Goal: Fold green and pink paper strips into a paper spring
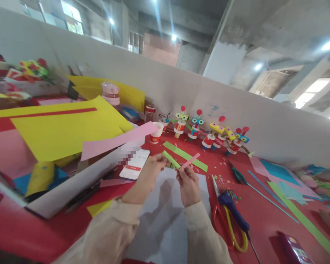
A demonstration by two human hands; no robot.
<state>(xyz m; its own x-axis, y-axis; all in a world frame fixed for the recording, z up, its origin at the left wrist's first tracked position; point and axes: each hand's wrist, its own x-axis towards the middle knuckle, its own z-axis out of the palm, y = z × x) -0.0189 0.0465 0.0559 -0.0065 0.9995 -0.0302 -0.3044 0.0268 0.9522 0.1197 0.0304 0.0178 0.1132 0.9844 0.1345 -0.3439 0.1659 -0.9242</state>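
Observation:
A narrow green paper strip (170, 159) and a pink paper strip (191, 160) cross at one end, forming a V above a white sheet (165, 212). My right hand (188, 181) pinches them where they overlap, thumb and fingers closed. Curled and slightly blurred, the fingers of my left hand (155, 167) meet the left edge of the green strip; its upper end sticks out past them. Just behind the hands, a wider green paper strip (185, 156) lies on the red table. A phone (134, 165) with a lit screen is left of my left hand.
Several paper-cup robot figures (209, 134) line the wall, beside a paper cup (156, 134). Scissors (217, 216), a blue glue gun (233, 211) and a purple device (294, 247) lie to the right. Yellow sheets (71, 128) and a white roll (79, 183) crowd the left.

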